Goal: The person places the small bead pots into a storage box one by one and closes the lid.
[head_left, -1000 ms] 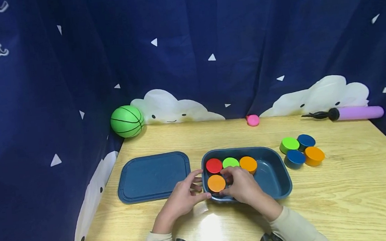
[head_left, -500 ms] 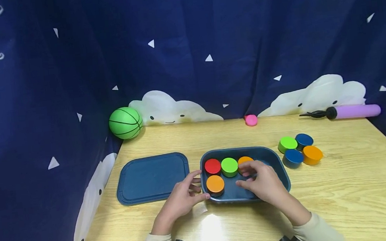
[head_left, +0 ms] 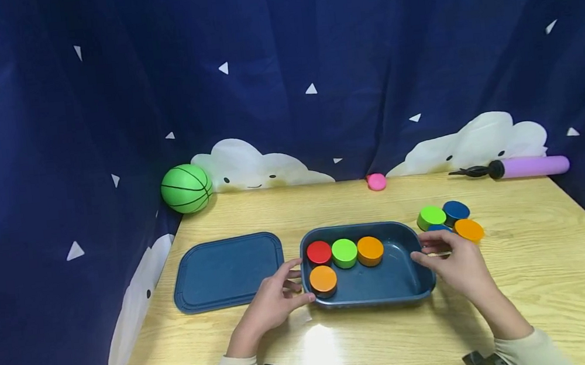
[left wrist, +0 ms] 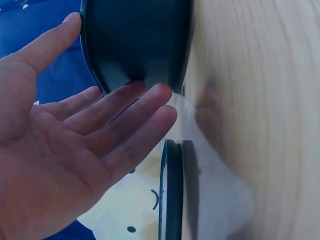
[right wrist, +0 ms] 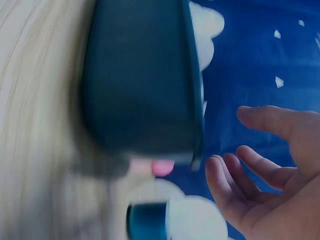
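A dark blue box stands on the table with several short round blocks inside. A red block, a green block and an orange block form its back row; a second orange block sits front left. My left hand rests against the box's left end, thumb at the rim and fingers spread, as the left wrist view shows. Past the box's right end my right hand hovers with nothing in it, its fingers close to a blue block that it partly hides.
Beside that blue block are a green block, another blue block and an orange block. A flat blue lid lies left of the box. Farther back are a green ball, a pink round thing and a purple pump.
My right hand has left the front orange block and moved right, out of the box, toward the loose blocks. My left hand stays at the box's left end.
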Motion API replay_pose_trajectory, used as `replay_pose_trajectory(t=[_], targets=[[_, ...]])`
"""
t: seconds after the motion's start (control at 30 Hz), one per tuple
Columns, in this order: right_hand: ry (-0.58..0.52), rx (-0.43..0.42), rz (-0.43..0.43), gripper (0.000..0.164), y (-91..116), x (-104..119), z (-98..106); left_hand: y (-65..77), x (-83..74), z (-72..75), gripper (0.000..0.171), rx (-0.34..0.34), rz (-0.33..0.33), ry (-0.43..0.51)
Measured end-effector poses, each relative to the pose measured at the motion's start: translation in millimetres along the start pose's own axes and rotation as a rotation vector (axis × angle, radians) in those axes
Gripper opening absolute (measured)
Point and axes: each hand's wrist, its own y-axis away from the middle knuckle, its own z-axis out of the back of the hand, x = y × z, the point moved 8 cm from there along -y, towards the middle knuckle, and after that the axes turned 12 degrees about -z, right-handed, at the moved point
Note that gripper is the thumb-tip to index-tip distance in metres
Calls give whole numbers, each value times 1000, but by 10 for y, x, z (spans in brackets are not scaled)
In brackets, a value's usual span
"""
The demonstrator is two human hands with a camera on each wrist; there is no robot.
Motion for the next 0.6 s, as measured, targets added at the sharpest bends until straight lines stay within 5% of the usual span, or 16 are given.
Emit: replay_pose_trajectory(t=[0.23, 0.6], targets=[[30, -75, -41, 47, -90, -435, 233, 9, -4, -7, 74, -3, -1, 12], [33, -54, -167, 62, -228, -906, 283, 0, -1, -8, 74, -14, -9, 19]])
